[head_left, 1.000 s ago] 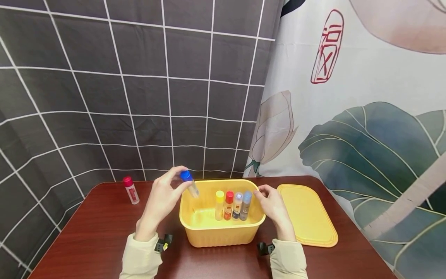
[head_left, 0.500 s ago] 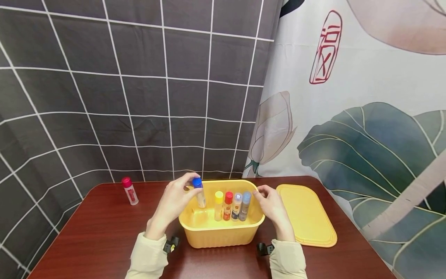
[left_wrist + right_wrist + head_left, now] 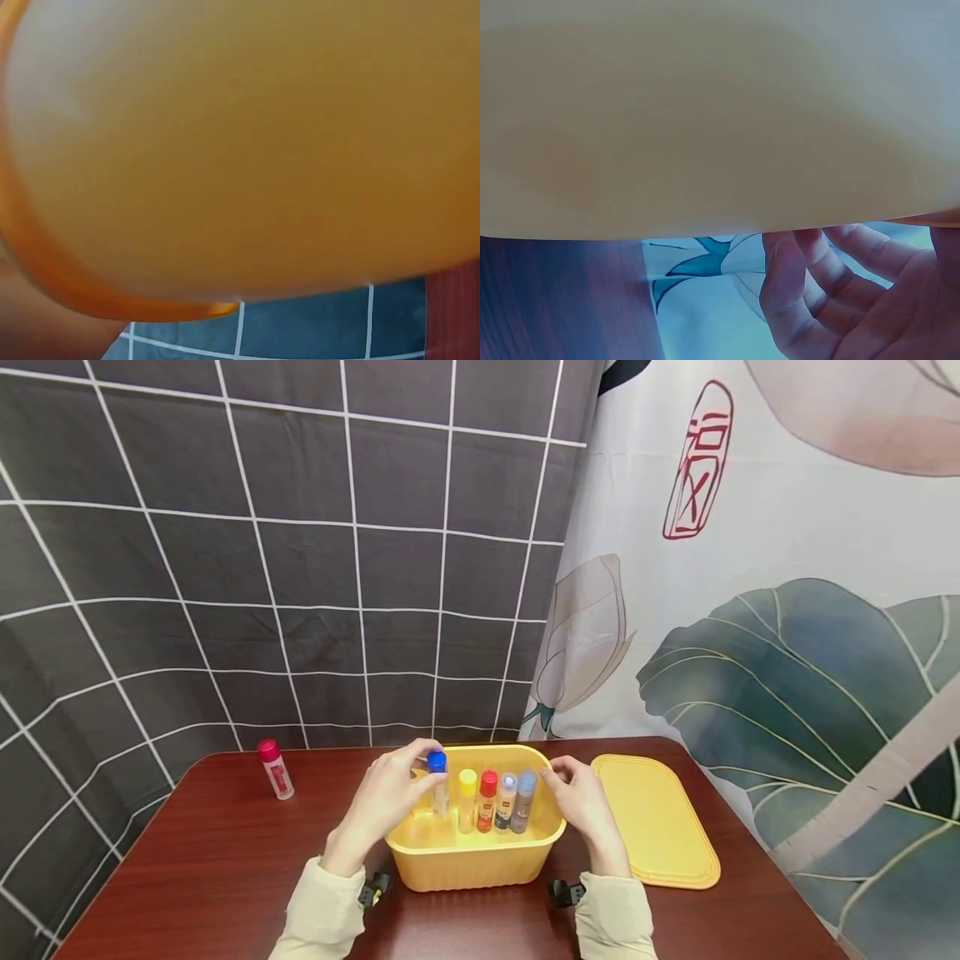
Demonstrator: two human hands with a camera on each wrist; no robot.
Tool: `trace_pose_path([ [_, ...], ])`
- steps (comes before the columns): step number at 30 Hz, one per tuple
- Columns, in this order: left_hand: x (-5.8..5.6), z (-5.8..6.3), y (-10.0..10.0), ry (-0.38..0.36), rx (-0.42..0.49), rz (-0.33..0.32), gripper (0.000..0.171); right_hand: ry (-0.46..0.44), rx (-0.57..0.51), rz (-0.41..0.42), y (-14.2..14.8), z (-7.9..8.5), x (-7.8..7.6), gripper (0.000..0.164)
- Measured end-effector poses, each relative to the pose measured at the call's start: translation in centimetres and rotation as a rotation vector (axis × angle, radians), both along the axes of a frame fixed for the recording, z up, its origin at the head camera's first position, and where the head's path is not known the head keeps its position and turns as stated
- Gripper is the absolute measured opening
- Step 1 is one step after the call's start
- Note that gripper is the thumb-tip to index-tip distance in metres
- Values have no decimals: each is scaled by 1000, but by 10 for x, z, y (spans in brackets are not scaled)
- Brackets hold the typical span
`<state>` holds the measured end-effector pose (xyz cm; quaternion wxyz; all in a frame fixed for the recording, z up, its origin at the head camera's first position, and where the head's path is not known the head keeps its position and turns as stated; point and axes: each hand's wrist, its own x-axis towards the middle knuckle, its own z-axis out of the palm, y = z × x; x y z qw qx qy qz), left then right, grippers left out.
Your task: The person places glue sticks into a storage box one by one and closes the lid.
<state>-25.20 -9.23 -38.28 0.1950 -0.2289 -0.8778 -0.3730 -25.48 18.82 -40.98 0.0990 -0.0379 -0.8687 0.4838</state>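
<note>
In the head view, my left hand (image 3: 385, 795) pinches a clear glue stick with a blue cap (image 3: 437, 762), held upright inside the left part of the yellow plastic bin (image 3: 474, 867). Whether its base touches the bin floor cannot be told. My right hand (image 3: 585, 800) grips the bin's right rim, with fingers outside the wall in the right wrist view. Beside the held stick stand several others in a row: a yellow one (image 3: 467, 802), a red-capped one (image 3: 487, 802), a pale lilac-capped one (image 3: 505, 803) and a grey-blue one (image 3: 523, 803). The bin wall fills the left wrist view.
A glue stick with a dark pink cap (image 3: 276, 770) stands at the back left of the brown table (image 3: 217, 860). The flat yellow lid (image 3: 660, 827) lies right of the bin. Patterned cloths (image 3: 300, 552) hang behind.
My left hand has moved right and lowered the blue-capped glue stick into the bin, turning it from tilted to upright. The right hand has stayed at the rim.
</note>
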Motion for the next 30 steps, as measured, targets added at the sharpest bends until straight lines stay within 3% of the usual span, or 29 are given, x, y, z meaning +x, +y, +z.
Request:
trace_pose_path([
  [7,-11,2,5,21,-170,-54,30,2,-11,-6,-1,1,-1,17],
  [13,-17,4,8,-25,-303,-106,27,-8,-10,-2,-1,1,-1,17],
  [21,-22,7,10,-110,-361,-163,27,-22,-15,-3,-1,1,0,18],
  [30,-28,-1,9,-131,-358,-176,26,-26,-24,-5,-2,0,0,19],
])
